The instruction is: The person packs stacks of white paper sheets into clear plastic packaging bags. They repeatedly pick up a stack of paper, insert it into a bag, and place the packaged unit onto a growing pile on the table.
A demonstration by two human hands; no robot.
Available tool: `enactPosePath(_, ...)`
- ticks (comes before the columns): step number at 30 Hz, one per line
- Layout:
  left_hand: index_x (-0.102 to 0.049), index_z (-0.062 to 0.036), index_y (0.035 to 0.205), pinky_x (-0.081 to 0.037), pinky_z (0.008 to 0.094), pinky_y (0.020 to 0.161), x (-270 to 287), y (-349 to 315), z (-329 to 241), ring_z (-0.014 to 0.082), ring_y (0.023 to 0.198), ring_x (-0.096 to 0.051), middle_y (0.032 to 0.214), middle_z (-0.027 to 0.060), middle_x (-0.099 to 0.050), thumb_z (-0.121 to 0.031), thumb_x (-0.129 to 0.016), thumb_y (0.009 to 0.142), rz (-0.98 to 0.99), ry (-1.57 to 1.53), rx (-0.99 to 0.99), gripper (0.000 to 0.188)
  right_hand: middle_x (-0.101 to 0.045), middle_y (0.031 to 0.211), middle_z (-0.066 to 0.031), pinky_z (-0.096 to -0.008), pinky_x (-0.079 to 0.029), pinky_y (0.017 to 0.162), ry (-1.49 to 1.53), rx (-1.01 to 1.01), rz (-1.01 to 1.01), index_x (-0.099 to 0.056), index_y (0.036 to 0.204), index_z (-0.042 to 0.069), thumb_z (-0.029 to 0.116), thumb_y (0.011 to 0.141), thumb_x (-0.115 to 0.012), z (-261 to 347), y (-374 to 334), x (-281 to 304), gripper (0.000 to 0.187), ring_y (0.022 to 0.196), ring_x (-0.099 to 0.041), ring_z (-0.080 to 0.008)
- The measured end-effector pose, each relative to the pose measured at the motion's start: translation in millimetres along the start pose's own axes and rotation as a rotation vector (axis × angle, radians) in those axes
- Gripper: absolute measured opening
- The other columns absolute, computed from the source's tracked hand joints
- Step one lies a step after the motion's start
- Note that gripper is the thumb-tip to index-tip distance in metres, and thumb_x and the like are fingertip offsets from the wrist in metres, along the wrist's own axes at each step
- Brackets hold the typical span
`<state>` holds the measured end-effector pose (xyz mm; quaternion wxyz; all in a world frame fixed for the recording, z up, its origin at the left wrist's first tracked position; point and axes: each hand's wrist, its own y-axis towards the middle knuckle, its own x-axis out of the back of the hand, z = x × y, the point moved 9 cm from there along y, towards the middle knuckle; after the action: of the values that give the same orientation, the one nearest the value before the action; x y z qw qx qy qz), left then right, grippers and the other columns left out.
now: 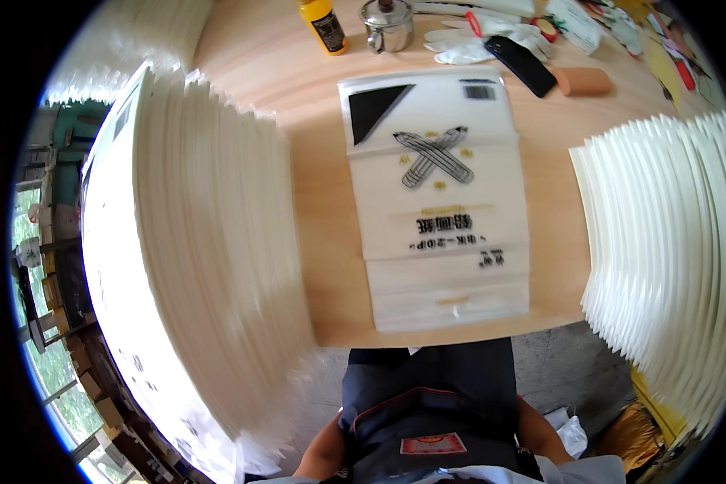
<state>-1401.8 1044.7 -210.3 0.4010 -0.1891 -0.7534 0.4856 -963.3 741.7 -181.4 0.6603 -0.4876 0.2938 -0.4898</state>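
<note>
Neither of my hands shows; only my bare left forearm (321,453) and right forearm (542,434) appear at the lower edge, beside my dark apron (411,411). In front of me on the table lies a flat, translucent plastic bag (444,278) printed with crossed pencils, a black corner triangle and dark lettering that reads upside down. To its left rises a tall stack of white paper packs in plastic sleeves (218,242). A second tall stack of white sheets (661,234), with layered edges, stands at the right.
Along the far side of the wooden table (323,161) are a yellow bottle (324,28), a steel pot (387,26), white gloves (460,44), a black phone (521,66) and an orange-brown block (582,81). More plastic-wrapped packs (129,40) stand at the far left.
</note>
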Motion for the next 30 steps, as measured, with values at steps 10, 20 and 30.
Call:
enactPosePath(10, -0.071, -0.0078, 0.101, -0.053, 0.0338, 0.059, 86, 71, -91, 0.0176, 0.066, -0.065, 0.081, 0.0046, -0.069, -0.014, -0.059, 0.097, -0.202, -0.286, -0.434, 0.014, -0.05, 0.148, -0.016, -0.0363, -0.035, 0.116, 0.141, 0.224, 0.287, -0.042, 0.149, -0.004, 0.032, 0.106, -0.047, -24, 21, 10, 0.056, 0.136, -0.048, -0.0254)
enactPosePath(20, -0.07, -0.0115, 0.1, -0.053, 0.0421, 0.077, -72, -216, -416, 0.0333, 0.084, -0.068, 0.093, 0.0145, -0.071, -0.033, -0.065, 0.094, -0.15, 0.482, -1.377, 0.023, -0.07, 0.117, -0.0146, -0.0371, -0.051, 0.094, -0.386, 0.585, -0.057, -0.06, 0.133, 0.004, 0.022, 0.094, -0.067, 73, 25, 173, 0.044, 0.108, -0.066, -0.0265)
enactPosePath(30, -0.076, -0.0194, 0.093, -0.053, 0.0434, 0.082, -154, -157, -488, 0.0309, 0.09, -0.069, 0.101, 0.0108, -0.073, -0.036, -0.072, 0.083, 0.003, 0.947, -1.306, 0.02, -0.073, 0.105, -0.0171, -0.0396, -0.054, 0.083, -0.602, 1.062, -0.151, -0.066, 0.121, 0.009, 0.031, 0.095, -0.068, 146, -122, 24, 0.035, 0.095, -0.071, -0.0304)
